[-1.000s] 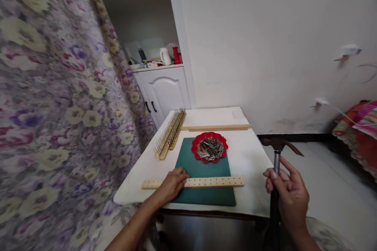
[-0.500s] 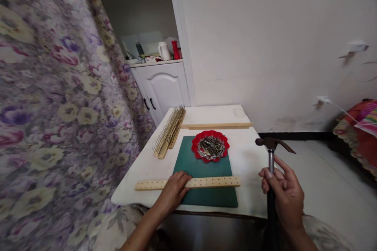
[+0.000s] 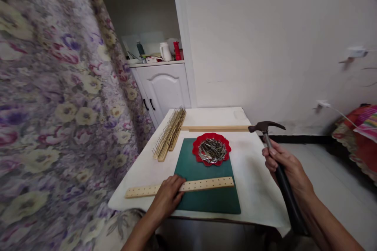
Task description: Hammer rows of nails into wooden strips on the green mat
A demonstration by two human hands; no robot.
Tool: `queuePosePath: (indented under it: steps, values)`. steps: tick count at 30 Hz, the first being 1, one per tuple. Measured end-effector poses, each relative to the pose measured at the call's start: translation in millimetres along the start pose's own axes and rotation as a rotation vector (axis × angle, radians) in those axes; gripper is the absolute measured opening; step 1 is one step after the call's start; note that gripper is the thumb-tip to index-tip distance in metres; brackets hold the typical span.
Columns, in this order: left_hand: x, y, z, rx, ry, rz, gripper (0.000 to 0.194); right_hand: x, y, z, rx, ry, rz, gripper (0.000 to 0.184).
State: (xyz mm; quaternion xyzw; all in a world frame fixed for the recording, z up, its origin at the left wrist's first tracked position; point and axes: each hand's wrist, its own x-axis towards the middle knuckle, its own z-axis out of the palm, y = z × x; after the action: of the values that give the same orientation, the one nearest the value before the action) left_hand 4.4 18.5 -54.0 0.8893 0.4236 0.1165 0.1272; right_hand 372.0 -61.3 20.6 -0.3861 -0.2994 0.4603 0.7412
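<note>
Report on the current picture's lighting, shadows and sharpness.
Head view: dim indoor light, with a faint grey shadow on the white tabletop beside the green mat; head view: the floral curtain looks soft and stretched toward the left edge; head view: holes in the wooden strip are readable, but the nails blend into a tangle.

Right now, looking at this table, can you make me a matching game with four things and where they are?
Things:
1. Hammer
2. Red dish
3. Holed wooden strip
4. Nail-studded strips

Places:
A. Under the left hand
B. On the left side of the white table
C. In the right hand
D. On the green mat, full of nails

Pairs: 1-C, 2-D, 3-A, 4-B
</note>
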Motion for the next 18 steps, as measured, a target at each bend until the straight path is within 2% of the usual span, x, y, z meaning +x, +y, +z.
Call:
queuePosePath:
  steps: [4,8,11,14,18]
  values:
    - [-1.0,4.7,-2.4,-0.044,0.048,0.010,0.029,9.2,14.7,-5.8,0.100,-0.057,0.105,0.036]
    - [15.4,28.3,-7.6,-0.179,0.170,-0.028,0.021,4.8,33.4,-12.4,0.185,-0.083,0.190,0.034]
    - [49.1,52.2,-10.2,-0.248,0.182,-0.007,0.019,3.4,31.2,-10.3,0.217,-0.108,0.190,0.033]
    - [95.7,69.3,-6.9,-0.238,0.151,0.089,0.019,4.1,25.1,-5.8,0.194,-0.110,0.175,0.034]
    - [152.4,71.9,8.6,-0.114,0.069,0.161,0.025,5.5,26.0,-3.1,0.192,-0.123,0.192,0.036]
